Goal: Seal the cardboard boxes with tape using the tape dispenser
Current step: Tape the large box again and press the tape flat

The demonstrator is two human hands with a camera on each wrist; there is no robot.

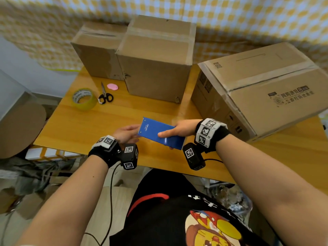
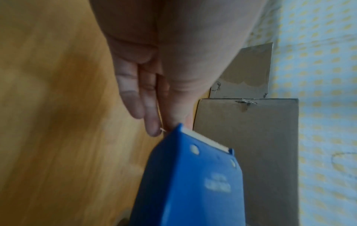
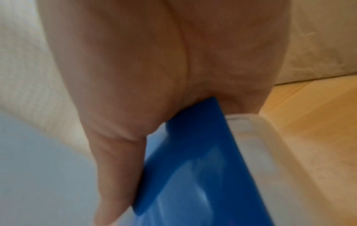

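A blue tape dispenser (image 1: 159, 134) hangs over the near edge of the wooden table (image 1: 88, 125). My right hand (image 1: 166, 139) grips its rear, thumb (image 3: 115, 168) along the top and fingers underneath. My left hand (image 1: 137, 133) reaches its front end with straight fingers (image 2: 150, 107) touching the dispenser (image 2: 193, 183) near its cutting edge; index and thumb are hidden behind it. A clear tape roll (image 3: 251, 152) shows beside the blue body (image 3: 193, 160). Three cardboard boxes stand behind: back left (image 1: 99, 50), middle (image 1: 156, 55), and a large one on the right (image 1: 262, 86).
A yellow-green tape roll (image 1: 84, 99), black-handled scissors (image 1: 104, 96) and a small pink object (image 1: 112, 86) lie at the table's left. The middle box (image 2: 251, 152) stands just beyond my left hand. A chequered cloth hangs behind the table.
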